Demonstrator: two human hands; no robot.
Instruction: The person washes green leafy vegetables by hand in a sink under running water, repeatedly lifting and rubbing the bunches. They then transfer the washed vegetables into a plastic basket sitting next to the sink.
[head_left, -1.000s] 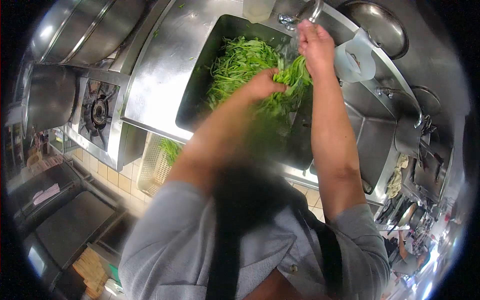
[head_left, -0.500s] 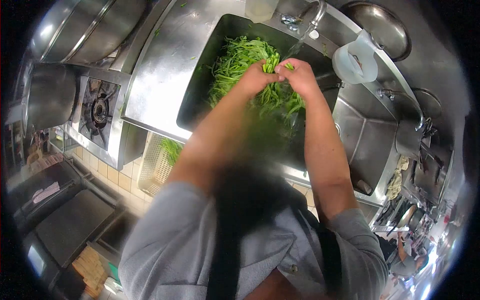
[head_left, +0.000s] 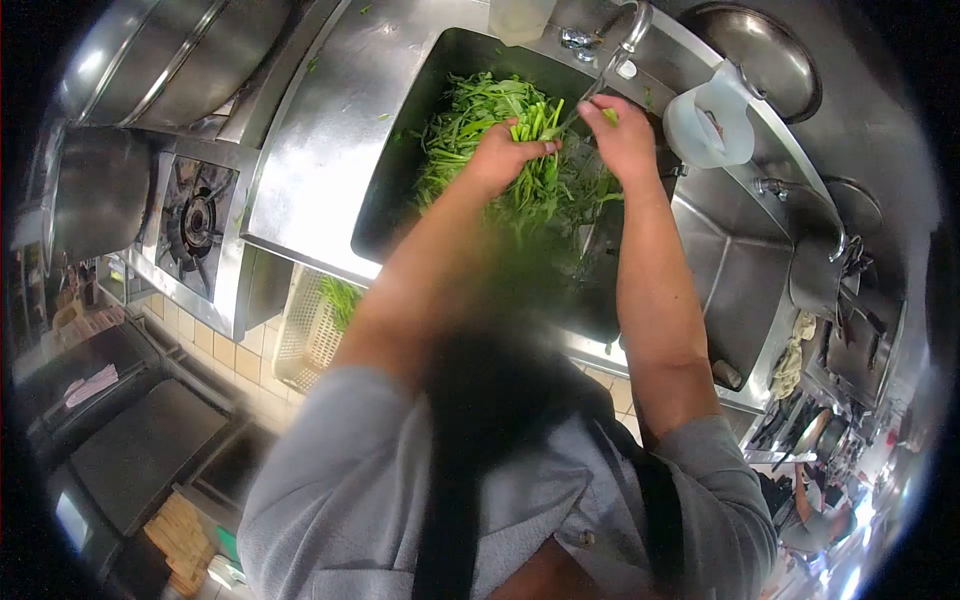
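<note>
My left hand (head_left: 505, 158) is closed round a bunch of leafy green stems (head_left: 537, 122), with the cut ends pointing up toward the tap. To its right, my right hand (head_left: 625, 138) is apart from the bunch, its thumb and fingers pinched on a short piece of green (head_left: 610, 116). Under and around my left hand, a large heap of leafy greens (head_left: 460, 120) lies in the dark sink basin (head_left: 385, 200). Water runs from the metal tap (head_left: 634, 30) between my two hands.
A translucent pitcher (head_left: 708, 125) stands right of the tap, beside a second basin (head_left: 735, 270). Left are a steel counter (head_left: 310, 170) and a gas burner (head_left: 199, 222). Below the counter is a cream basket (head_left: 308, 335) with greens. Another person (head_left: 808, 520) is at far lower right.
My right hand has moved right and slightly up, away from my left hand, with a piece of green between its fingers. My left hand has shifted slightly left with the bunch.
</note>
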